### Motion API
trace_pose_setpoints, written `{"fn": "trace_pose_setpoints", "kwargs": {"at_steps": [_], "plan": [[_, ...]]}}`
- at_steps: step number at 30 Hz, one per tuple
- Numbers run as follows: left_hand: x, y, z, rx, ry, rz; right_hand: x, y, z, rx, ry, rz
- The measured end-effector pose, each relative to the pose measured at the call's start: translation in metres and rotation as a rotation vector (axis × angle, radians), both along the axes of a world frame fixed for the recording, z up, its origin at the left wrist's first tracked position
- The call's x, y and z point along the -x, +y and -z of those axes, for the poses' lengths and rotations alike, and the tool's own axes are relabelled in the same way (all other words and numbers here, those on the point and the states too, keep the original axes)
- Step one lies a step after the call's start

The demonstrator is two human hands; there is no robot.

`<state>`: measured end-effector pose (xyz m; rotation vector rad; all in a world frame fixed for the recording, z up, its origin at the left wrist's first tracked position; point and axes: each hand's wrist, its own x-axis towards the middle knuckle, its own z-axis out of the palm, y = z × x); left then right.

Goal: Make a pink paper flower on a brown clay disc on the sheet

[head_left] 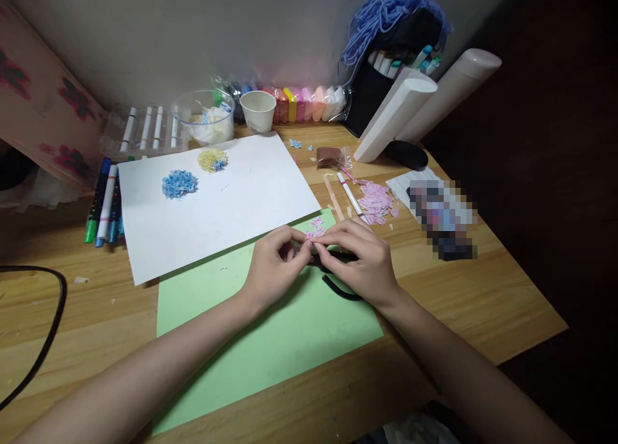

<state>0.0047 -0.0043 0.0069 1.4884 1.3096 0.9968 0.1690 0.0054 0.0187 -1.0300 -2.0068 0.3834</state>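
Observation:
My left hand (274, 260) and my right hand (360, 257) meet over the far edge of a green paper sheet (270, 341). Both are closed in a pinch on small pink paper pieces (316, 228) between the fingertips. Black scissors (340, 283) lie under my right hand, their handle loop showing below the palm; whether the hand grips them I cannot tell. A white sheet (212, 199) beyond holds a blue pile of paper bits (179, 184) and a yellow pile (212, 159).
A heap of pink paper bits (375, 201), a white pen (349, 193) and a wooden stick (333, 198) lie to the right. Markers (103, 206) sit at the left. A paper cup (258, 111), plastic bowl (205, 116), coloured clay packs (299, 103) and white cylinders (400, 112) line the wall.

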Motion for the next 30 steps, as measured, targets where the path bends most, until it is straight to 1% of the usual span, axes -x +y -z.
{"fn": "trace_pose_setpoints", "kwargs": {"at_steps": [12,19,25,30], "plan": [[-0.0021,0.0007,-0.0007,-0.019,-0.007,-0.01,-0.0002,-0.0007,0.0013,0.084,0.039,0.023],[-0.0018,0.0,-0.0013,-0.031,-0.014,-0.009,-0.0007,-0.0009,0.0004,0.078,0.037,0.04],[-0.0031,-0.0003,-0.0005,-0.063,-0.007,-0.006,0.0001,-0.0012,-0.0014,0.035,-0.001,0.056],[-0.0033,-0.0003,-0.0016,-0.047,-0.005,-0.006,-0.0009,-0.0021,-0.0013,0.01,-0.025,0.046]]}}
